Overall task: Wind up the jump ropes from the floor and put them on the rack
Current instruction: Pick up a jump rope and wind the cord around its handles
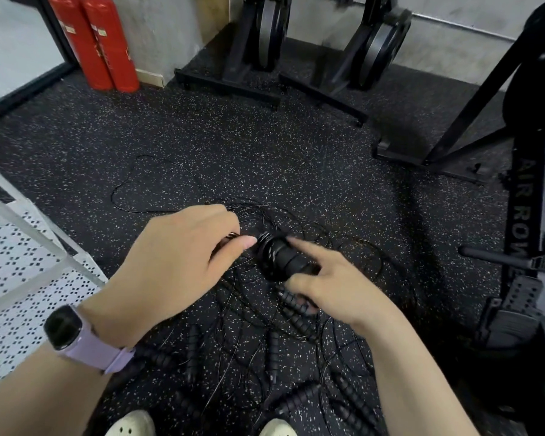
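Note:
Several black jump ropes [265,347] lie tangled on the speckled floor in front of my feet, thin cords looping out to the upper left. My right hand [324,287] grips a pair of ribbed black handles [283,258] held together above the pile, with its index finger stretched along them. My left hand [183,247], a purple watch on its wrist, pinches thin black cord at the end of those handles. More loose ribbed handles [299,396] lie lower in the heap.
A white perforated metal rack [19,278] stands at the left. Two red fire extinguishers [98,42] lean at the back wall. Black rowing machines [523,234] stand upright at the back and along the right side. My pale shoes [132,424] show at the bottom.

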The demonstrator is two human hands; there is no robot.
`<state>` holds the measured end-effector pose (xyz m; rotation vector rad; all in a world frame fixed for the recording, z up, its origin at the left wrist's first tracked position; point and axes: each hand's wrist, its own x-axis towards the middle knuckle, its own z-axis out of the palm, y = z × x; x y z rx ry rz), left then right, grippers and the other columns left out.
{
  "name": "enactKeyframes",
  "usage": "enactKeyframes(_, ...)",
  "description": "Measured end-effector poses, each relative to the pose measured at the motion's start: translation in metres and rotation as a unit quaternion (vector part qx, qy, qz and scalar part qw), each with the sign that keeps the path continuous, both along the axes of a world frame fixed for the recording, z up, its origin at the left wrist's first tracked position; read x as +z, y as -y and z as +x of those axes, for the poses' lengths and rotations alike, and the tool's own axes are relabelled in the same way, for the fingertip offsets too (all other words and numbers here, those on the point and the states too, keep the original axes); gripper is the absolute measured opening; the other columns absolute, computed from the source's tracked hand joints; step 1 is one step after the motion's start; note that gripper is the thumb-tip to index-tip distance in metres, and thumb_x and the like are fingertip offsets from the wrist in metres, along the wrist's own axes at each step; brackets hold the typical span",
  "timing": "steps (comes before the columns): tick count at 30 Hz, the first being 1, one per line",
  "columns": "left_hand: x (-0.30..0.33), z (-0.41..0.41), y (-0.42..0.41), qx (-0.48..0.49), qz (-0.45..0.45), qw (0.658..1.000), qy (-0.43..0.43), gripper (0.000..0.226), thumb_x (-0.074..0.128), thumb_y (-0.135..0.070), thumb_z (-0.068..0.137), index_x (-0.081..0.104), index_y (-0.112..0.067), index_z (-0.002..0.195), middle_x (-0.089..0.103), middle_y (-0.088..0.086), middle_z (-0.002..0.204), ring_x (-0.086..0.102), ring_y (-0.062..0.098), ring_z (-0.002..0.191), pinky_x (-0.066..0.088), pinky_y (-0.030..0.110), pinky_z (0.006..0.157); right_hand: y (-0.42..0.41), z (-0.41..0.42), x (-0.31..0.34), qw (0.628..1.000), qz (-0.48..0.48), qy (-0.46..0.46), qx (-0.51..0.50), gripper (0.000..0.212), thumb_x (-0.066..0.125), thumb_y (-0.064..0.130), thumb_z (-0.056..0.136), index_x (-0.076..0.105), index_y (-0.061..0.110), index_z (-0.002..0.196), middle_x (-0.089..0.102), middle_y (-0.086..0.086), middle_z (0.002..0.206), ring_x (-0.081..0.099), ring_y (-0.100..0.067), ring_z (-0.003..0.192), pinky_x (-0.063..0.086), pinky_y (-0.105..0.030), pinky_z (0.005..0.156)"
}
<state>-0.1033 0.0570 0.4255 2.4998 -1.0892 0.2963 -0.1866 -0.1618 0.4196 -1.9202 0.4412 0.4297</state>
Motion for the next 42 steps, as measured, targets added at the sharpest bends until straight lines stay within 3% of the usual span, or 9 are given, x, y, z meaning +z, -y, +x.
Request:
enactKeyframes(4,0.0,-0.001,-0.003,-0.028,0.01,0.996,-0.086,0.033,0.043,-0.058,0.103,0.051,-0.035,0.081,0.052,-0.013,0.079,0.052,0.003,0.068,0.042,0.027,0.06,-0.003,-0.002,0.003,0.989,-0.027,-0.037,0.143,0.071,0.068,0.008,0.084,0.057,0.047,0.142,0.066,0.003,0.076,0.051,-0.009,0.055,0.042,-0.021,0.054)
enactKeyframes(8,0.003,0.001,-0.005,-0.027,-0.066,0.935,-0.349,0.035,0.053,-0.059,0.091,0.063,-0.028,0.078,0.051,-0.013,0.061,0.044,0.005,0.054,0.034,0.018,0.058,-0.002,-0.005,0.012,0.972,0.102,-0.056,0.205,0.067,0.063,-0.008,0.083,0.067,0.039,0.131,0.07,0.007,0.071,0.058,-0.005,0.06,0.048,-0.022,0.059)
enactKeyframes(13,0.006,-0.002,-0.001,-0.084,-0.223,0.76,-0.605,0.036,0.063,-0.045,0.096,0.063,-0.018,0.073,0.054,-0.005,0.067,0.049,0.01,0.059,0.045,0.016,0.062,0.002,-0.006,0.012,0.925,0.301,0.01,0.233,0.056,0.058,-0.01,0.076,0.069,0.015,0.126,0.068,-0.017,0.093,0.061,-0.021,0.071,0.045,-0.027,0.055)
enactKeyframes(21,-0.017,0.0,0.012,-0.028,-0.402,0.51,-0.76,0.029,0.062,-0.008,0.098,0.076,-0.031,0.086,0.069,-0.016,0.081,0.067,-0.002,0.072,0.055,0.018,0.071,0.0,-0.003,0.005,0.893,0.412,0.053,0.172,0.071,0.063,0.001,0.079,0.043,0.005,0.147,0.065,-0.023,0.1,0.057,-0.027,0.073,0.046,-0.026,0.055)
enactKeyframes(24,-0.018,0.003,0.007,0.029,-0.481,0.39,-0.784,0.015,0.057,0.005,0.093,0.063,-0.008,0.096,0.062,0.004,0.083,0.056,0.013,0.064,0.04,0.015,0.046,-0.004,-0.003,0.006,0.866,0.469,0.079,0.157,0.071,0.059,-0.001,0.083,0.041,0.007,0.152,0.062,-0.028,0.104,0.057,-0.026,0.071,0.046,-0.026,0.054)
enactKeyframes(27,-0.014,0.002,0.014,-0.029,-0.427,0.532,-0.731,0.037,0.059,-0.008,0.087,0.047,0.02,0.108,0.032,0.032,0.085,0.009,0.034,0.069,0.017,0.028,0.044,-0.007,-0.002,0.005,0.859,0.488,0.084,0.126,0.076,0.058,0.0,0.085,0.035,0.012,0.157,0.058,-0.033,0.106,0.057,-0.027,0.07,0.047,-0.028,0.054)
enactKeyframes(31,-0.01,-0.012,0.022,0.026,-0.408,0.564,-0.718,0.022,0.053,-0.015,0.094,0.054,-0.002,0.077,0.044,0.014,0.061,0.033,0.017,0.047,0.016,0.024,0.041,-0.014,-0.002,0.004,0.845,0.522,0.084,0.087,0.074,0.057,0.0,0.085,0.04,0.015,0.155,0.054,-0.031,0.108,0.058,-0.027,0.07,0.048,-0.028,0.054)
enactKeyframes(36,-0.01,-0.019,0.036,0.103,-0.335,0.687,-0.637,0.046,0.04,-0.031,0.109,0.058,-0.018,0.069,0.025,-0.006,0.051,0.015,0.011,0.045,0.008,0.03,0.049,-0.009,0.004,0.006,0.834,0.533,0.145,0.007,0.048,0.071,0.009,0.079,0.062,0.01,0.125,0.06,-0.024,0.105,0.054,-0.022,0.07,0.043,-0.026,0.053)
enactKeyframes(42,-0.018,-0.017,0.017,0.147,-0.003,0.954,-0.261,0.048,0.036,-0.057,0.103,0.053,-0.023,0.074,0.052,-0.004,0.048,0.049,0.01,0.044,0.036,0.03,0.049,0.001,0.007,0.001,0.862,0.454,0.177,-0.142,0.05,0.059,0.005,0.086,0.06,0.01,0.136,0.066,-0.022,0.109,0.055,-0.022,0.074,0.044,-0.027,0.057)
